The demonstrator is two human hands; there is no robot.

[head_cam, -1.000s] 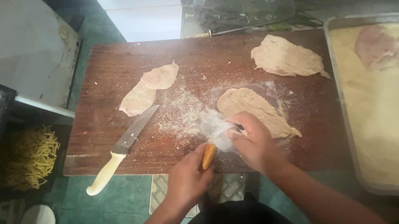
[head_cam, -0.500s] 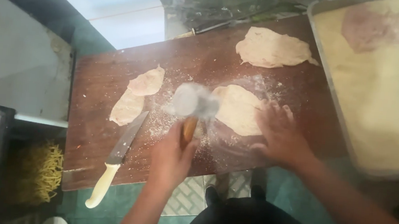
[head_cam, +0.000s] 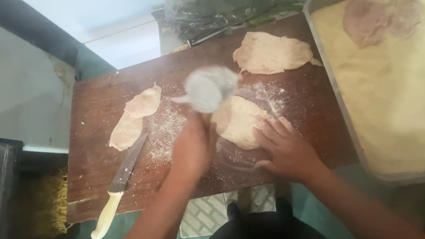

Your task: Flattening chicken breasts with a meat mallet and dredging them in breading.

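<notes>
Motion blurs the mallet head (head_cam: 209, 87); tray (head_cam: 330, 81) cut off.

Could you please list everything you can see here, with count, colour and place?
Cutting board: one, dark reddish-brown wood, centre.
Flattened meat pieces: three on the board, pale pink-beige; one far, one under the right hand, one long piece at left.
Knife: one, cream handle, board's near left.
Mallet: one, grey, blurred, raised over the board.
Tray: one, metal, right, filled with pale crumbs, one meat piece on top.
Plastic bag: one, dark, behind the board.
Left hand: grips the mallet.
Right hand: flat on the middle piece.
</notes>
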